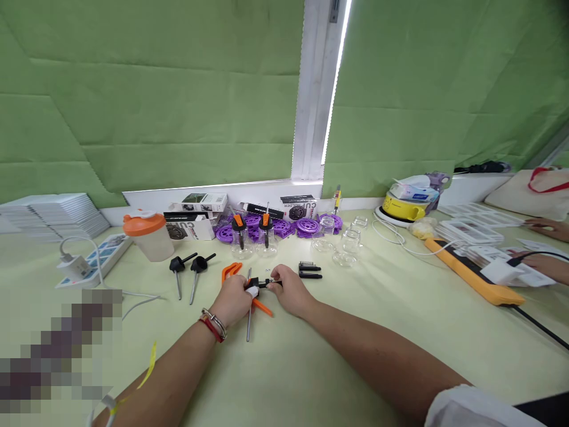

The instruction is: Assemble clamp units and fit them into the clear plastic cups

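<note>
**Two hands close on small clamp at green worktable**

Forearms reach up from the bottom edge, the left one wearing red and metal bracelets [213, 323] at the wrist. Left hand [234, 300] is curled shut around an orange-and-black bar clamp [256, 290], whose metal bar runs toward six o'clock along the table [355, 332]. Right hand [288, 290], at three o'clock of the left and nearly touching it, pinches the clamp's black head between thumb and fingertips.

At one o'clock of the hands, just beyond them, lie small black parts [309, 271]. At eleven o'clock, two black-handled tools [191, 270] rest side by side, with an orange-lidded shaker cup [148, 235] farther out in the same direction. At twelve o'clock stand two more orange-topped clamps [252, 228] in front of purple plastic discs [284, 226] and printed boxes [202, 212]; clear glass jars [344, 243] cluster to their right. A white power strip [95, 258] sits at ten o'clock. Toward three o'clock, another person's hands [540, 261] work near a long orange device [471, 274].
</note>
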The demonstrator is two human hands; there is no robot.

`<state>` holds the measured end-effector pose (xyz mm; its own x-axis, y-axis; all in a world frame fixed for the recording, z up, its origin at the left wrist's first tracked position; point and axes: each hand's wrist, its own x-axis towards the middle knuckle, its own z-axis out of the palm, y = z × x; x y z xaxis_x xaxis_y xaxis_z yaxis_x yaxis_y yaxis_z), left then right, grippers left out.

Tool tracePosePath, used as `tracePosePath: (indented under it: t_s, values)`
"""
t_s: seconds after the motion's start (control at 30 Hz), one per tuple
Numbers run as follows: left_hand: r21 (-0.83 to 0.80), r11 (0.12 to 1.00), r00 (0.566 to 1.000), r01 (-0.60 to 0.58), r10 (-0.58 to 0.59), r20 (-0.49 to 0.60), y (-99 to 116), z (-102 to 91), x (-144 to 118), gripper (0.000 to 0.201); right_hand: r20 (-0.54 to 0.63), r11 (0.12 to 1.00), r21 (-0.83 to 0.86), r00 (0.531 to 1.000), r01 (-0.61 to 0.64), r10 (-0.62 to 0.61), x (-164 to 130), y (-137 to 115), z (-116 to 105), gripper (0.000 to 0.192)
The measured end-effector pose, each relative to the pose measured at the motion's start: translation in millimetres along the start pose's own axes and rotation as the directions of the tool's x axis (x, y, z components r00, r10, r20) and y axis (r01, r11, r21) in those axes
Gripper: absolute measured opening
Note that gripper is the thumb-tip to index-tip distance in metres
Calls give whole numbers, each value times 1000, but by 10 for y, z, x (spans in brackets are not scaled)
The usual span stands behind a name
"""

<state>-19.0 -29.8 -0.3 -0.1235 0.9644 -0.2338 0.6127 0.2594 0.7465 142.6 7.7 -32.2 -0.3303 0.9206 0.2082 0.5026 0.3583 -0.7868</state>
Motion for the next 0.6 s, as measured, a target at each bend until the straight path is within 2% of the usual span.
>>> tracePosePath:
  t_s: [0.6]
  values:
    - [-13,1000,1000,9,-9,3,-13,3,8,14,-15,1000,6,1000,-8,8,-8,-5,-6,5]
